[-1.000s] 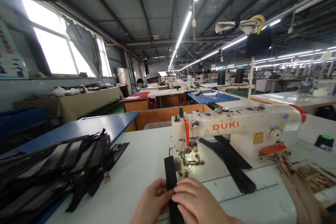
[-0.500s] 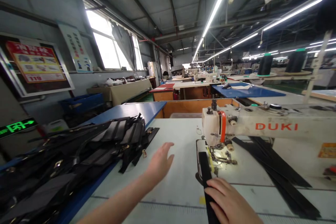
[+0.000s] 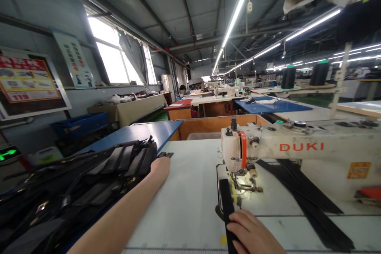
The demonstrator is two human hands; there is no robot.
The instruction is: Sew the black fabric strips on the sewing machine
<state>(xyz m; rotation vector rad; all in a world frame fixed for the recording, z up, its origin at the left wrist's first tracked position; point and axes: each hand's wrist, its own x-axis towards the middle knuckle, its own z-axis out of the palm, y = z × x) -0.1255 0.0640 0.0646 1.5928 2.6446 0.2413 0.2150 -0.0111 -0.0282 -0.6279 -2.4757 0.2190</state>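
My left hand (image 3: 160, 168) is closed at the right edge of a pile of black straps and bag parts (image 3: 119, 162), some with metal fittings. Dark strap ends (image 3: 165, 154) stick out just past its knuckles; its fingertips are hidden. My right hand (image 3: 251, 230) has its fingers curled over a long black strip (image 3: 226, 200), which lies lengthwise on the sewing table. The far end of this strip rests beside the presser foot of a white sewing machine (image 3: 235, 152), left of the lit needle area.
More black strips (image 3: 309, 202) lie under the machine arm on the right. The pale tabletop (image 3: 187, 190) spreads between my hands. A blue table (image 3: 145, 131) adjoins it at the left. Black thread cones (image 3: 288, 77) stand behind the machine.
My left hand has moved left and away from me, from above the bare tabletop to the pile's edge, and its fingers have closed. My right hand stays on the strip. The view has shifted slightly.
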